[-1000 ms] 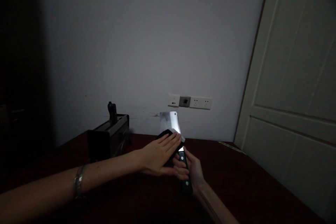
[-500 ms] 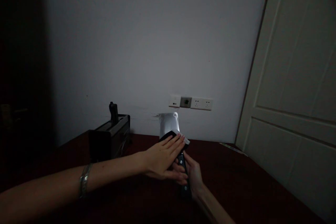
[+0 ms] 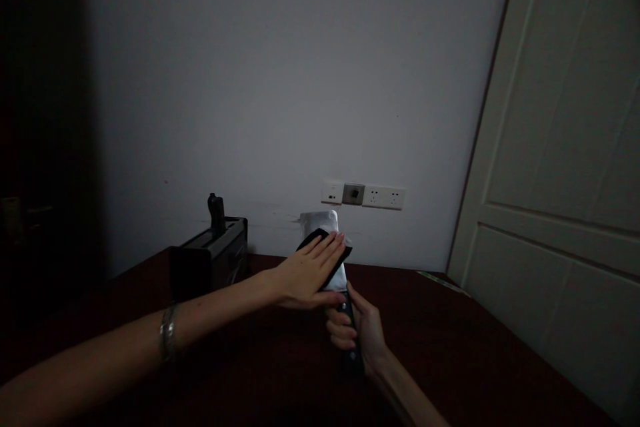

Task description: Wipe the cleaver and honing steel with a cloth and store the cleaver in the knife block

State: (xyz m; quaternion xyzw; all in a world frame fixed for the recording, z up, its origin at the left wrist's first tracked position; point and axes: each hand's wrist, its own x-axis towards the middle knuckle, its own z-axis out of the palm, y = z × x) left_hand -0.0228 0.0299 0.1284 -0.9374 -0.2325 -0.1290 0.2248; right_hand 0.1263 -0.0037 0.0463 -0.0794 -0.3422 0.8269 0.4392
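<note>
I see the R hand (image 3: 367, 328) wrapped tight around the black handle of the cleaver (image 3: 337, 280), blade up, tilted a bit left, in front of the wall (image 3: 280, 100). Can't tell if the handle end touches the dark red table (image 3: 415, 340). L hand (image 3: 306, 278) lies flat, fingers straight & close tog., pressing a black cloth (image 3: 343, 259) onto the blade; thumb's near the top of the handle. Silver bracelet (image 3: 167, 332) on L wrist. Black rack (image 3: 210, 260) w/ a dark upright handle (image 3: 217, 213) stands left, well apart from the cleaver.
</note>
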